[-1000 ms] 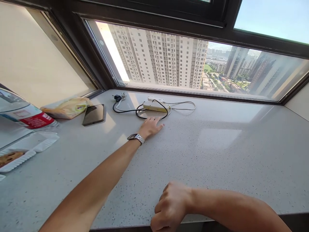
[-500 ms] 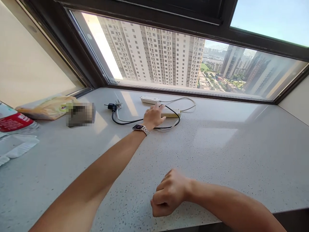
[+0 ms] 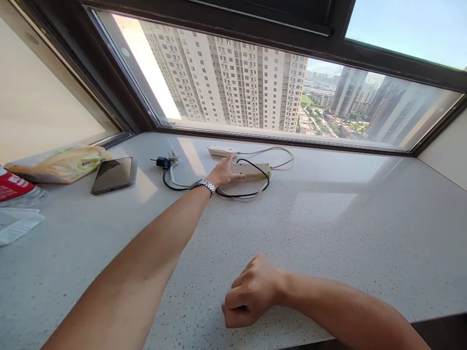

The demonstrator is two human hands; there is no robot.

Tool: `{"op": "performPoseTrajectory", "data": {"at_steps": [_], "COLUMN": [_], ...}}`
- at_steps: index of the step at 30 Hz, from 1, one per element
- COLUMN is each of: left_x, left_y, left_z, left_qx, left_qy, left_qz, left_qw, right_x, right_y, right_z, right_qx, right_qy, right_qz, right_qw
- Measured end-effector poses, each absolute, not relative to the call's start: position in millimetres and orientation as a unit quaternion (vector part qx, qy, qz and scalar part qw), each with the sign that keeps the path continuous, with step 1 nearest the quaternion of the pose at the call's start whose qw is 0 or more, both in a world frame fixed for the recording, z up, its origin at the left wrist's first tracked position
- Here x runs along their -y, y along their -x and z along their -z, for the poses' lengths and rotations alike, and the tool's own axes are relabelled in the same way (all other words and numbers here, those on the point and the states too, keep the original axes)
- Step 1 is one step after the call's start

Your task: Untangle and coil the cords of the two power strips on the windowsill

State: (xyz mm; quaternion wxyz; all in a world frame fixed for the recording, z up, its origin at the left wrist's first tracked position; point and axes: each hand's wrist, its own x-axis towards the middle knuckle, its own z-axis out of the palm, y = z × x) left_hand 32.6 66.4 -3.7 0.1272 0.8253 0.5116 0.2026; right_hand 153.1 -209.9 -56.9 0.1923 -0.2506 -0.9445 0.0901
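My left hand, with a metal-banded watch on its wrist, reaches to the near white power strip. Its thumb lies along the front side and its fingers along the back, gripping the left end. A black cord and a pale cord loop around this strip. Behind it lies a second white power strip. To the left, a black plug lies beside a pale plug. My right hand rests on the counter as a closed fist, apart from these things, with nothing visible in it.
A phone lies on the speckled counter at the left, near a yellowish package. A red-labelled bottle and a white plastic wrapper are at the left edge. A dark-framed window borders the back.
My left hand has shifted slightly left along the near power strip, and its thumb and fingers now straddle the end. My right fist has barely moved. The view has turned slightly.
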Motion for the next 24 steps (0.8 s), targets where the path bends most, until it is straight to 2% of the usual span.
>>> {"op": "performPoseTrajectory", "data": {"at_steps": [5,10,16,24], "left_x": [-56.8,-39.4,-37.5,-39.5], "left_y": [-38.8,-45.2,-48.5,-44.4], "left_z": [-2.7,-0.3,11.9,0.4], "left_qx": [-0.505,-0.494,-0.576,-0.668], "left_qy": [-0.841,-0.824,-0.710,-0.572], "left_qz": [-0.180,-0.270,-0.384,-0.398], "left_qw": [0.071,0.058,0.128,0.262], "right_x": [210.5,208.8,208.7,208.1], "right_y": [-153.7,-155.2,-154.6,-154.3], "right_z": [56.5,58.3,57.5,56.0], "right_qx": [0.943,0.944,0.926,0.925], "right_qy": [0.244,0.242,0.252,0.262], "right_qz": [-0.098,-0.086,-0.097,-0.106], "right_qw": [0.203,0.209,0.264,0.254]}}
